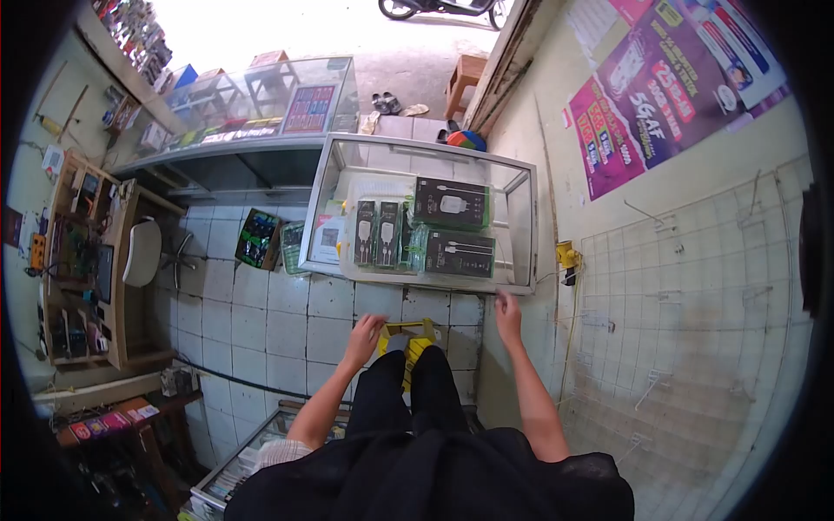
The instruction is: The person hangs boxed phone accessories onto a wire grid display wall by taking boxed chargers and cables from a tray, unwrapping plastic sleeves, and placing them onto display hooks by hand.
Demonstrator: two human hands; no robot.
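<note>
Just below the near edge of a glass display case (536, 221), my right hand (507, 314) has its fingertips at the metal frame; whether they touch it is unclear. My left hand (367, 334) hovers in front of my legs, beside a yellow plastic object (408, 328) at my feet. Its fingers are loosely bent, with nothing visible in them. On the case lies a clear plastic tray (382, 277). It carries a large black charger box (452, 203), a cable box (460, 254) and two narrow charger boxes (366, 233) side by side.
A longer glass showcase (217, 117) adjoins at the far left. Behind me to the left stands another glass case (252, 451). A wire rack (678, 321) hangs on the right wall. A white chair (143, 252) and a carton (258, 238) stand on the tiled floor.
</note>
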